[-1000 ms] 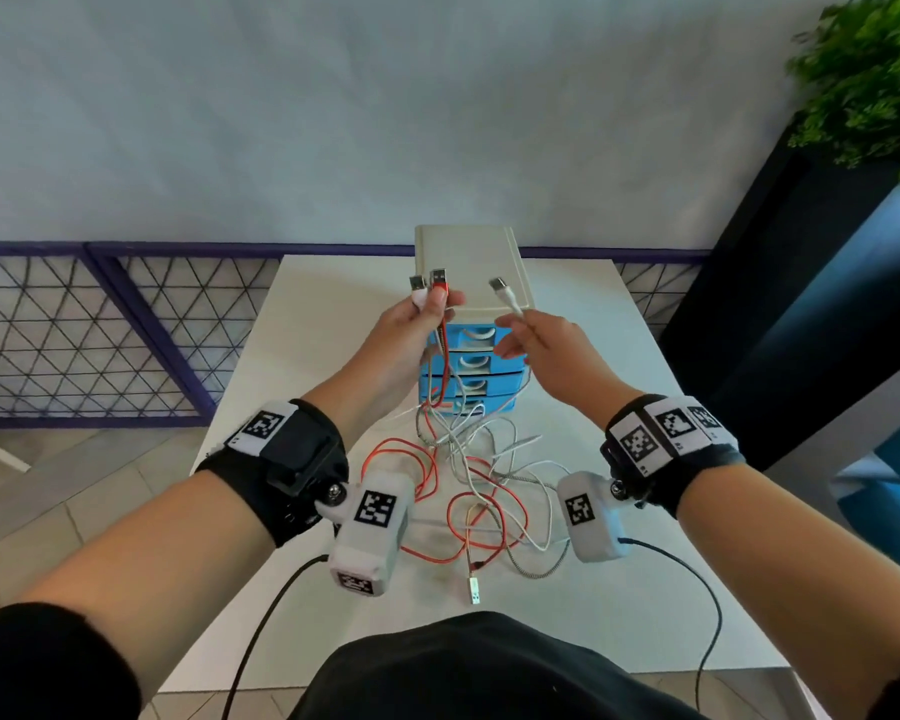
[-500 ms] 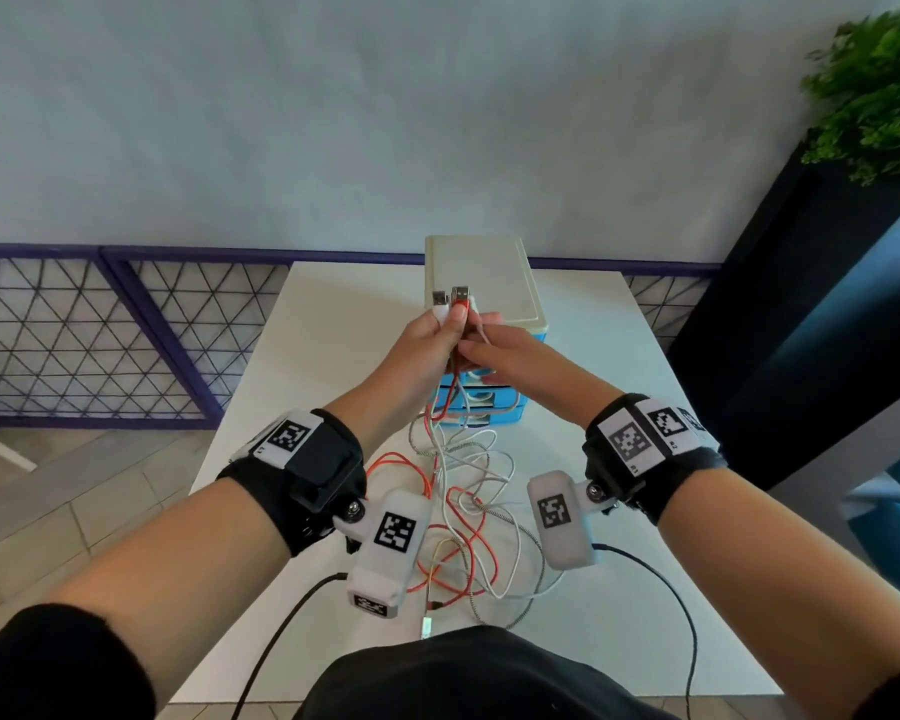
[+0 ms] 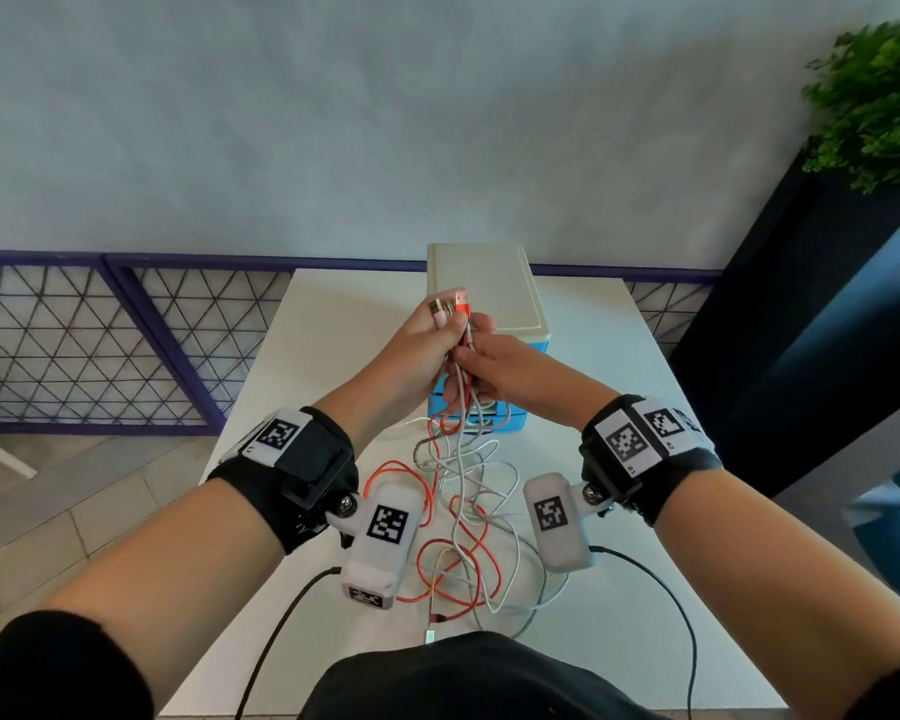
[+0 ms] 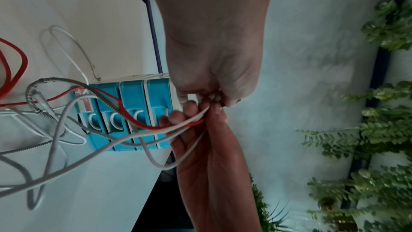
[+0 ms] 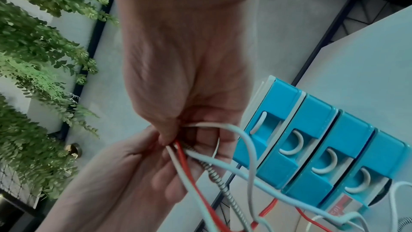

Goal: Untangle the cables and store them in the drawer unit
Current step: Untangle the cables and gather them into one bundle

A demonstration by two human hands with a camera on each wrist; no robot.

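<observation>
Left hand: the left hand (image 3: 421, 339) is raised at the centre of the head view, its fingers (image 4: 189, 106) curled tightly round the gathered cable ends, whose plugs (image 3: 450, 305) stick up above the fist.
Right hand: the right hand (image 3: 494, 363) is pressed against the left one from the right of the frame, its fingers (image 5: 205, 136) clamped on the same strands just beneath the plugs.
Cables: a bundle of cables (image 3: 458, 506) is seen hanging from both hands down to the worktop (image 3: 323, 324), where it lies in loose overlapping loops in the lower centre of the head view.
Strands: a red cable (image 4: 142, 124), several white cables (image 5: 245, 160) and one braided grey cable (image 5: 219, 180) can be told apart in the wrist views; they are crossed over one another.
Drawer unit: the drawer unit (image 3: 489, 283) stands on the worktop just behind the hands, at the centre of the frame; its top is cream.
Drawers: four blue drawer fronts (image 5: 312, 140) with white curved handles are shown, all pushed in; whether the cables touch them cannot be told.
Surroundings: a green plant (image 3: 874, 106) fills the upper right of the head view.
</observation>
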